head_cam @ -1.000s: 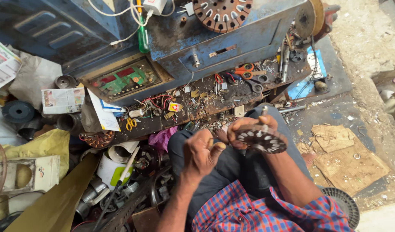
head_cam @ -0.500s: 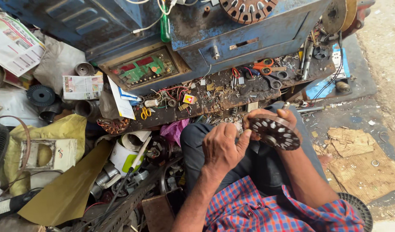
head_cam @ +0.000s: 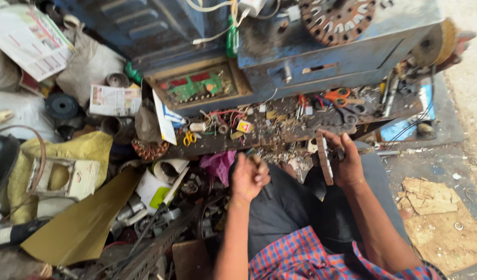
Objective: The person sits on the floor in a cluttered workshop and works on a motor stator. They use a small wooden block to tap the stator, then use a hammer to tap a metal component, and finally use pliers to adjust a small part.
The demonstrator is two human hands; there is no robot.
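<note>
**Stator edge-on in my right hand**

My right hand (head_cam: 347,166) grips the stator (head_cam: 324,157), fingers wrapped over its rim, holding it on edge just in front of the cluttered shelf (head_cam: 280,127). My left hand (head_cam: 248,176) is curled into a loose fist above my knee; I cannot tell whether it pinches anything. Orange scissors (head_cam: 338,95) lie on the shelf beyond.

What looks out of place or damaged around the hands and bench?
Small parts, wire scraps and orange-handled scissors lie strewn loose across the dark workbench ledge. The right hand holds a round slotted metal disc edge-on; the left hand is closed beside it.
</note>
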